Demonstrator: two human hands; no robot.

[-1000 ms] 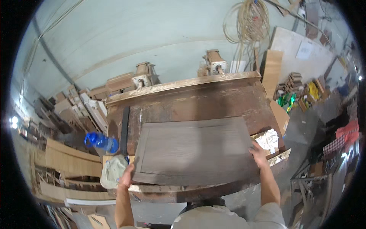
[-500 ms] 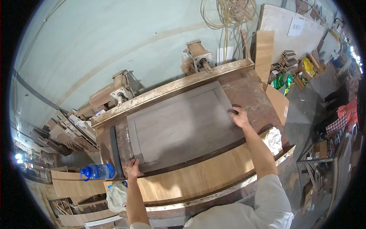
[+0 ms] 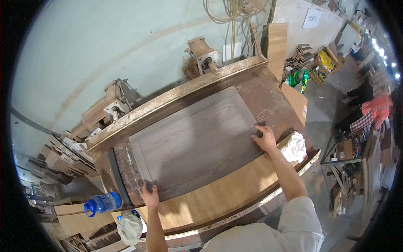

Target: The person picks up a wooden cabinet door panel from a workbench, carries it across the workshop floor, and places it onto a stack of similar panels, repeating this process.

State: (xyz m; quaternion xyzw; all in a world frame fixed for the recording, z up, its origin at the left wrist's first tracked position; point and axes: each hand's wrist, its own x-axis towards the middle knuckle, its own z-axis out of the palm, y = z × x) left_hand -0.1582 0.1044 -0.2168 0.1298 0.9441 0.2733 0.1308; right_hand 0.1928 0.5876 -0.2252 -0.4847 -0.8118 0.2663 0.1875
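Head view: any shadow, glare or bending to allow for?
Head view: a shadow darkens the grey rectangular wood-grain panel; bright patches light the long yellowish-brown wooden board, whose edges look bowed; small white lights glare near the right rim.

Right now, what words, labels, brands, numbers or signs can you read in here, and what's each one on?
White sheet on the pale board: dark printed characters; I don't copy out wording.
Cardboard piece beside the bench: small pale label, too small to read.
Yellow bag: any print too small to tell.
Blue bottle and grey panel: no lettering I can make out.
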